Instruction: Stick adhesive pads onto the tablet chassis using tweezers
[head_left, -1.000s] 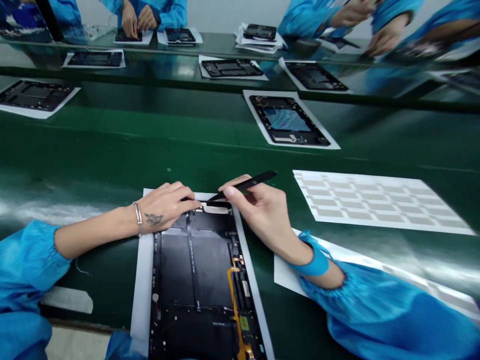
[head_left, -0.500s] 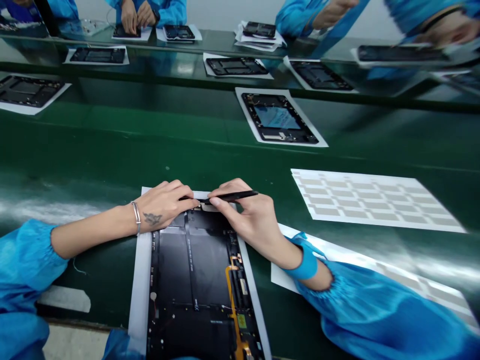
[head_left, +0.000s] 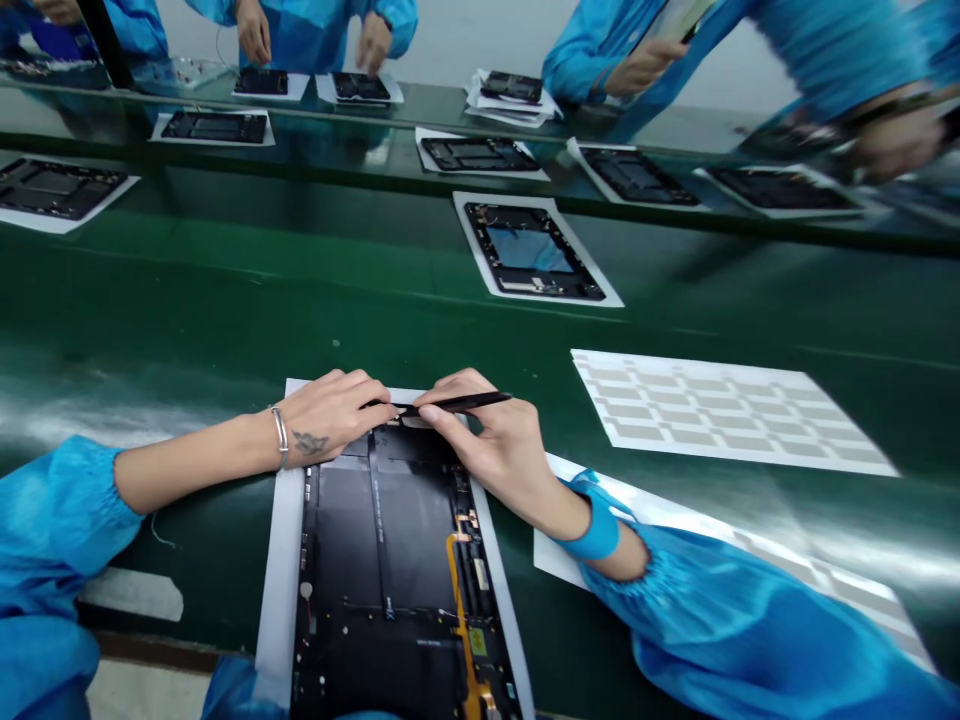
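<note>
At the opened device's (head_left: 416, 530) far edge, close tool work.
It lies on a white sheet (head_left: 277, 570) on the green table (head_left: 225, 330). My right grip (head_left: 491, 435) pinches a black pen-like tool (head_left: 478, 401) near that edge; my left grip (head_left: 339, 414) rests over the far left corner, fingers bent, whether pinching anything I cannot tell. I judge this to be fine work at the edge; the next move calls for a light, exact tip.
</note>
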